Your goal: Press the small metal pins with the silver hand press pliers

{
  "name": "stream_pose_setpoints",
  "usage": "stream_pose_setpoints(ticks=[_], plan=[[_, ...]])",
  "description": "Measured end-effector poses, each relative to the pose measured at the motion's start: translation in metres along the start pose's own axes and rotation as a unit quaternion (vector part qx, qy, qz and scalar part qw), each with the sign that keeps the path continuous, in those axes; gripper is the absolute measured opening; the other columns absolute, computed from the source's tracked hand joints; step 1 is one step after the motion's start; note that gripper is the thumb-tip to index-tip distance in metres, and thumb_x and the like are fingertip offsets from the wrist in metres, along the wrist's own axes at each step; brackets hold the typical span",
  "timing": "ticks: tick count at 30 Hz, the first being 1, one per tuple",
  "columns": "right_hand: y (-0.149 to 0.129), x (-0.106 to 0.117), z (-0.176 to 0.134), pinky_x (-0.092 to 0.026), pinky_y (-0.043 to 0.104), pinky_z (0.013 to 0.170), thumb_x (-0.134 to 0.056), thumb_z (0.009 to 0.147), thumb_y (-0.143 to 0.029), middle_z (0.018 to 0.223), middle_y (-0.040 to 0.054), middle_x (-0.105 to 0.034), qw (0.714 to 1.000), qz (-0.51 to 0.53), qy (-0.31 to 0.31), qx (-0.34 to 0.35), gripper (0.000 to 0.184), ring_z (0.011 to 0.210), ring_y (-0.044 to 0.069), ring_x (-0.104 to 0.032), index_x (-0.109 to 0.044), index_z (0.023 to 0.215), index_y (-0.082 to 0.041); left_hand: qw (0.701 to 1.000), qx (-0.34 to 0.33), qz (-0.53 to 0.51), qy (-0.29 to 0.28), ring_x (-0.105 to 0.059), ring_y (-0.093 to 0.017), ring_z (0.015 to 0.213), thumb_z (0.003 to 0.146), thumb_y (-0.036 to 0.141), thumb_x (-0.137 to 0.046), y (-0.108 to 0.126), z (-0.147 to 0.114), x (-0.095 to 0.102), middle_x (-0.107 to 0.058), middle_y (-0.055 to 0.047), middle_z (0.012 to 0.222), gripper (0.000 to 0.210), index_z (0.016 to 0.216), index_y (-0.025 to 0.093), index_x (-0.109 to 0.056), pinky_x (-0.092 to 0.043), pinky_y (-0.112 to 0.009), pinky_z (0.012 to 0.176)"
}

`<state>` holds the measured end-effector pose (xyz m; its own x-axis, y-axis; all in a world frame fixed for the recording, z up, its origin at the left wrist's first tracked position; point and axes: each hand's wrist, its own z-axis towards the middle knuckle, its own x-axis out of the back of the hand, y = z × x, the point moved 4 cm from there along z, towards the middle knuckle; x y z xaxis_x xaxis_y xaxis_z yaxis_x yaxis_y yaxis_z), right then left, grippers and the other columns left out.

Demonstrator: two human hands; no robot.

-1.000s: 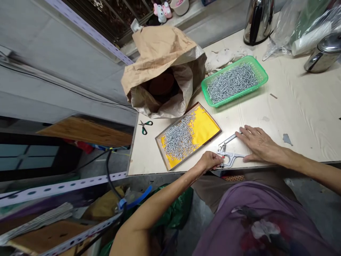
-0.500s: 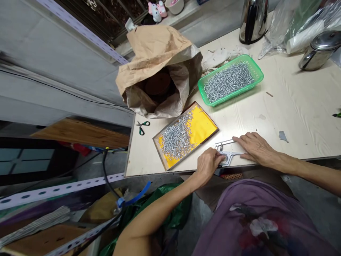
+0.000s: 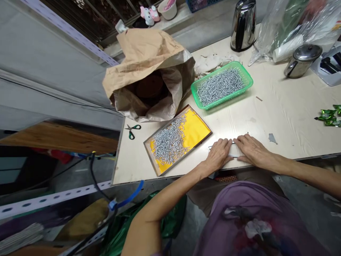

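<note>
A silver-grey metal frame with slim bars (image 3: 233,155) lies near the front edge of the table, mostly hidden under my hands. My left hand (image 3: 218,153) is closed over its left part, fingers bent together on top. My right hand (image 3: 250,151) grips the right end, with its thumb at the near bar and its fingertips at the far one. Left of my hands sits a shallow tray (image 3: 178,165) with a yellow bottom, partly covered by loose small metal pins or screws (image 3: 169,142). Beyond it, a green plastic basket (image 3: 229,98) is full of similar pieces.
Green-handled scissors (image 3: 132,131) lie left of the tray. A large open paper sack (image 3: 149,53) stands behind. Farther back are a steel kettle (image 3: 243,26), a lidded steel cup (image 3: 302,62) and clear plastic bags (image 3: 290,28). Green shiny wrappers (image 3: 330,116) lie at the right.
My left hand has shifted from the left end of the frame to on top of it, closer to my right hand, covering the spring and lever part. The view has moved slightly.
</note>
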<state>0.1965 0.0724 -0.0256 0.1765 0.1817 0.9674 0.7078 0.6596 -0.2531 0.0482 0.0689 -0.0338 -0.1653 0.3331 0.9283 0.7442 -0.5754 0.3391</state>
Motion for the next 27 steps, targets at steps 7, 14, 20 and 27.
stream_pose_setpoints(ticks=[7, 14, 20, 27], plan=[[0.004, 0.001, 0.01, -0.04, 0.033, 0.073, -0.049, 0.093, -0.018, 0.09, 0.0105, -0.062, 1.0, 0.019, -0.008, 0.012, 0.014, 0.083, 0.023, -0.052, -0.063, 0.092, -0.015, 0.997, 0.052, -0.046, 0.025, -0.053, -0.024, 0.096, 0.091, 0.035, -0.058, -0.008, 0.01, -0.002, -0.061, -0.008, 0.101, 0.023, 0.107, 0.019, -0.063, -0.044, -0.036, 0.08], [0.014, 0.004, 0.011, -0.042, 0.035, 0.077, -0.053, 0.092, -0.029, 0.098, 0.0133, -0.063, 1.0, 0.005, 0.01, 0.009, 0.024, 0.089, 0.026, -0.053, -0.062, 0.108, -0.014, 0.995, 0.077, -0.022, 0.068, -0.056, -0.026, 0.106, 0.091, 0.03, -0.059, -0.002, 0.009, -0.004, -0.064, -0.012, 0.115, 0.031, 0.118, 0.016, -0.058, -0.049, -0.041, 0.089], [0.039, 0.005, 0.021, -0.046, 0.04, 0.08, -0.058, 0.087, -0.05, 0.112, 0.0175, -0.061, 0.997, 0.044, -0.014, 0.055, 0.054, 0.098, 0.03, -0.054, -0.057, 0.124, -0.011, 0.979, 0.028, -0.011, 0.204, -0.044, -0.03, 0.136, 0.097, 0.024, -0.045, 0.027, -0.016, -0.042, -0.051, -0.02, 0.14, 0.037, 0.132, 0.014, -0.049, -0.041, -0.053, 0.109], [0.048, 0.011, 0.062, -0.038, 0.034, 0.071, -0.045, 0.095, -0.024, 0.089, 0.0122, -0.065, 0.999, -0.041, 0.013, -0.002, 0.025, 0.085, 0.025, -0.053, -0.068, 0.088, -0.016, 0.978, -0.012, -0.032, 0.208, -0.048, -0.027, 0.134, 0.098, 0.029, -0.043, 0.043, -0.021, -0.056, -0.059, -0.018, 0.133, 0.039, 0.132, 0.012, -0.053, -0.038, -0.05, 0.113]])
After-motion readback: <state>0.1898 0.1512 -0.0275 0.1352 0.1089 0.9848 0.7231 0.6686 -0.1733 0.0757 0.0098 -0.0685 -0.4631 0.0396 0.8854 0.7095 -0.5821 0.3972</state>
